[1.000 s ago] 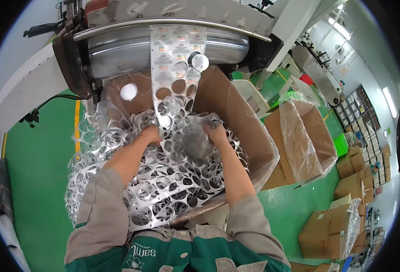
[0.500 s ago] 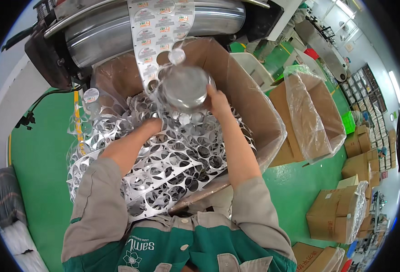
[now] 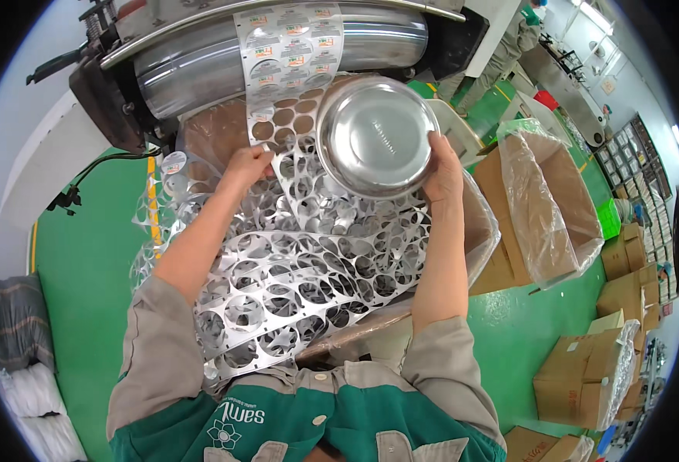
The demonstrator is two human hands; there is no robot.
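My right hand (image 3: pixel 443 171) grips the rim of a round, shiny metal bowl (image 3: pixel 379 138), its fingers partly hidden by it. The bowl is raised over the cut sheet, broad round face toward me. To its left, my left hand (image 3: pixel 248 165) is closed in a pinch on the edge of a punched foil strip (image 3: pixel 284 115). Rows of round holes run through this strip, which hangs from a printed lidding web (image 3: pixel 289 46). Below both hands lies a heap of silvery perforated foil scrap (image 3: pixel 293 269), filling a plastic-lined carton and spilling over its near side.
The web passes over a steel roller (image 3: pixel 193 77) of a machine. An open carton (image 3: pixel 555 208) with a clear liner stands to the right. More cardboard boxes (image 3: pixel 578 377) line the far right. A person (image 3: pixel 501 54) stands in the background. Dark folded cloth (image 3: pixel 16 323) lies at left.
The bowl, blurred before, has moved right and is now sharp, face toward me. My left hand has risen out of the scrap to the strip's edge. The strip now hangs straighter.
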